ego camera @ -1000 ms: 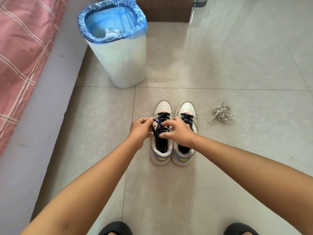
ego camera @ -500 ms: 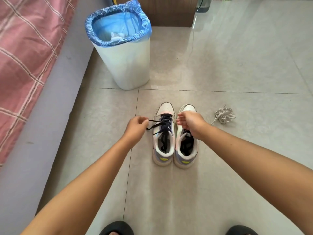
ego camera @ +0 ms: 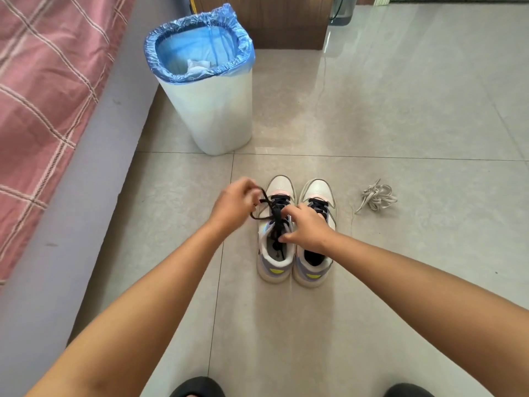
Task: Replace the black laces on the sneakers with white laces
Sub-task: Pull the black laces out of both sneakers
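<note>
Barely started: left hand (ego camera: 233,206) and right hand (ego camera: 307,232) pinch the black lace (ego camera: 276,216); white laces (ego camera: 378,197) untouched at 3 o'clock.

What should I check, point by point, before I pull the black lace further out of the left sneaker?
1. Left hand grips the free end of the black lace: ok.
2. Right hand pinches the lace at the tongue of the left sneaker: ok, though the grip is partly hidden.
3. Lace free of knots inside the shoe: cannot tell.
4. Right sneaker unlaced: not ok, black lace in place.
5. White laces ready on the floor, right of the shoes: ok.
</note>
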### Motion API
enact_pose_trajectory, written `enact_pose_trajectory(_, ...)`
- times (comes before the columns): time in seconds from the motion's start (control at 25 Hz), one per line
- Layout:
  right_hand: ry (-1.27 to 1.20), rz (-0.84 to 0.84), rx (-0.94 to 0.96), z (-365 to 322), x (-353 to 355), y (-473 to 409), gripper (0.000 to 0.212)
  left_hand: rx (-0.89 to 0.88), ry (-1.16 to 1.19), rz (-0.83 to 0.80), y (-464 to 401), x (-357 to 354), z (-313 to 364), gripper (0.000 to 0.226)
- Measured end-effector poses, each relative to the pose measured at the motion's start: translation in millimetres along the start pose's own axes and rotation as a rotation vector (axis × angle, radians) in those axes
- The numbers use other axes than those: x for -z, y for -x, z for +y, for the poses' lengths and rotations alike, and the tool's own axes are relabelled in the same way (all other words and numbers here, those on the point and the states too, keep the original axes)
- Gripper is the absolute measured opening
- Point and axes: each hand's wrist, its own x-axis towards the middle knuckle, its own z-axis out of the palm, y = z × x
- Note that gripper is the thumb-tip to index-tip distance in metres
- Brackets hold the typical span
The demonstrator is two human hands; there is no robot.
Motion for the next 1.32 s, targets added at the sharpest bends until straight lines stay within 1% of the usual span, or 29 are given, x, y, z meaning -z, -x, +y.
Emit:
enact_pose_trajectory(0.08, -0.026, -0.006, -0.007, 1.1, 0.9, 1.6, 0.05, 0.139, 0.477, 0.275, -19.2, 36.1, 8.3, 0.02)
enact_pose_trajectory(0.16, -0.057, -0.004, -0.014, 0.9, 2.7, 1.6, 0.046, 0.253, 0.853, 0.546, -34.0, 77.0, 11.2, 0.019)
enact_pose_trajectory(0.2, -0.069, -0.003, -0.017, 0.3, 3.3, 1.9, 0.045, 0.264, 0.957, 0.655, -37.3, 94.6, 7.0, 0.018)
enact_pose_trajectory(0.24, -0.075, -0.003, -0.02, -0.2, 3.7, 2.0, 0.043, 0.252, 1.0, 0.746, -38.7, 108.6, 0.4, 0.017)
enact_pose_trajectory(0.32, -0.089, 0.008, -0.019, -0.6, 3.4, 1.7, 0.039, 0.224, 1.064, 0.868, -40.1, 129.4, -17.3, 0.011)
enact_pose_trajectory(0.36, -0.096, 0.019, -0.018, -0.5, 2.9, 1.2, 0.037, 0.228, 1.112, 0.872, -40.1, 135.5, -26.5, 0.007)
enact_pose_trajectory(0.4, -0.105, 0.029, -0.018, -0.9, 2.4, 1.2, 0.035, 0.259, 1.149, 0.839, -40.3, 137.6, -35.4, 0.011)
enact_pose_trajectory(0.44, -0.113, 0.04, -0.022, -1.4, 1.7, 1.7, 0.033, 0.31, 1.137, 0.749, -38.8, 134.5, -40.3, 0.017)
enact_pose_trajectory(0.48, -0.126, 0.048, -0.029, -1.8, 0.8, 1.9, 0.031, 0.376, 1.004, 0.605, -34.9, 125.3, -42.7, 0.02)
enact_pose_trajectory(0.52, -0.147, 0.054, -0.039, -1.8, -0.1, 2.2, 0.031, 0.434, 0.772, 0.417, -28.6, 109.3, -44.1, 0.021)
enact_pose_trajectory(0.56, -0.178, 0.056, -0.05, -1.4, -0.4, 2.2, 0.03, 0.451, 0.524, 0.232, -20.7, 87.9, -44.1, 0.022)
enact_pose_trajectory(0.6, -0.217, 0.059, -0.062, -1.1, -0.5, 1.9, 0.029, 0.414, 0.329, 0.075, -12.1, 64.7, -42.1, 0.022)
enact_pose_trajectory(0.64, -0.261, 0.061, -0.074, -0.9, -0.5, 1.5, 0.028, 0.328, 0.195, -0.049, -2.6, 42.6, -37.8, 0.024)
enact_pose_trajectory(0.68, -0.297, 0.067, -0.084, -1.1, -0.6, 1.0, 0.027, 0.226, 0.103, -0.139, 5.0, 24.0, -33.6, 0.026)
enact_pose_trajectory(0.76, -0.319, 0.104, -0.089, -1.8, -3.5, 0.9, 0.028, 0.036, -0.048, -0.245, 16.4, -3.1, -22.0, 0.03)
enact_pose_trajectory(0.84, -0.327, 0.151, -0.094, -2.8, -7.4, 1.9, 0.029, -0.077, -0.198, -0.291, 18.9, -18.0, -14.8, 0.036)
enact_pose_trajectory(0.88, -0.335, 0.166, -0.097, -2.7, -8.8, 2.4, 0.027, -0.095, -0.255, -0.293, 18.0, -22.1, -13.2, 0.035)
enact_pose_trajectory(0.96, -0.327, 0.162, -0.078, -1.5, -8.1, 2.8, 0.021, -0.072, -0.301, -0.289, 13.7, -22.3, -12.7, 0.018)
enact_pose_trajectory(1.0, -0.313, 0.147, -0.059, -0.9, -6.4, 2.3, 0.019, -0.037, -0.287, -0.297, 9.8, -18.7, -14.4, 0.012)
enact_pose_trajectory(1.08, -0.286, 0.102, -0.031, -0.6, -2.9, 1.2, 0.02, 0.029, -0.173, -0.335, 2.4, -9.2, -16.3, 0.013)
enact_pose_trajectory(1.12, -0.278, 0.066, -0.031, -0.2, -3.2, -0.8, 0.022, 0.028, -0.127, -0.346, 0.8, -6.3, -15.2, 0.011)
enact_pose_trajectory(1.16, -0.286, 0.038, -0.036, -1.4, -3.9, -2.0, 0.023, -0.012, -0.136, -0.325, 0.2, -4.7, -13.6, 0.01)
enact_pose_trajectory(1.2, -0.334, 0.027, -0.056, -4.1, -5.0, -3.3, 0.02, -0.069, -0.197, -0.266, -0.3, -5.0, -12.2, 0.012)
enact_pose_trajectory(1.24, -0.425, 0.044, -0.087, -8.2, -4.5, -3.3, 0.015, -0.129, -0.264, -0.17, -1.1, -7.9, -11.7, 0.017)
enact_pose_trajectory(1.28, -0.567, 0.081, -0.143, -11.4, -3.0, -4.9, 0.01, -0.169, -0.294, -0.045, -0.5, -11.6, -9.7, 0.02)
enact_pose_trajectory(1.32, -0.701, 0.114, -0.221, -14.9, 0.8, -6.3, 0.01, -0.167, -0.285, 0.082, 0.1, -14.8, -7.5, 0.021)
